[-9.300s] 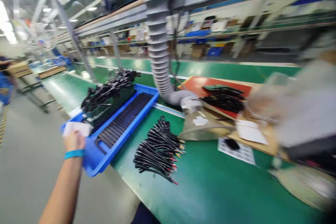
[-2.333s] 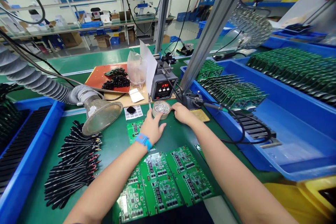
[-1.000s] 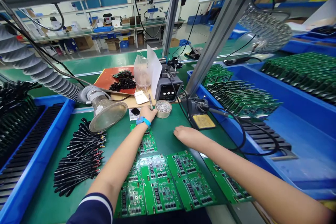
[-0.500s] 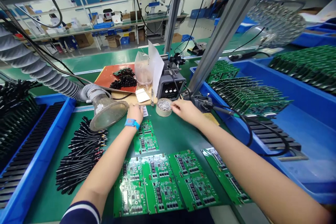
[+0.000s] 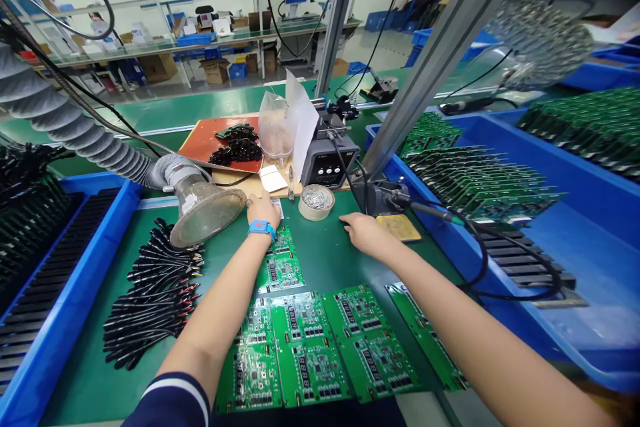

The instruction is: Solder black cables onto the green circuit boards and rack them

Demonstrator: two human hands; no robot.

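Note:
My left hand (image 5: 263, 211), with a blue wrist strap (image 5: 261, 227) below it, rests at the far end of a green circuit board (image 5: 284, 271), beside a small white printed label (image 5: 278, 208). Its fingertips point away from me and are hidden, so their grip cannot be made out. My right hand (image 5: 369, 235) hovers over the green mat, right of a round tin (image 5: 316, 213) filled with small silvery bits. Its fingers are drawn together around the index fingertip; anything between them is too small to see. More circuit boards (image 5: 313, 367) lie side by side nearer me.
Black cable leads (image 5: 150, 307) and a fume extractor hood (image 5: 207, 213) are on the left. A soldering station (image 5: 327, 163), iron stand (image 5: 383, 197) and yellow sponge (image 5: 399, 227) stand at the back right. Blue bins (image 5: 590, 213) holding upright boards flank the mat.
My right hand has moved away from the tin's rim, to the right and slightly nearer me. My left hand stays at the far end of the board. The camera view has shifted slightly.

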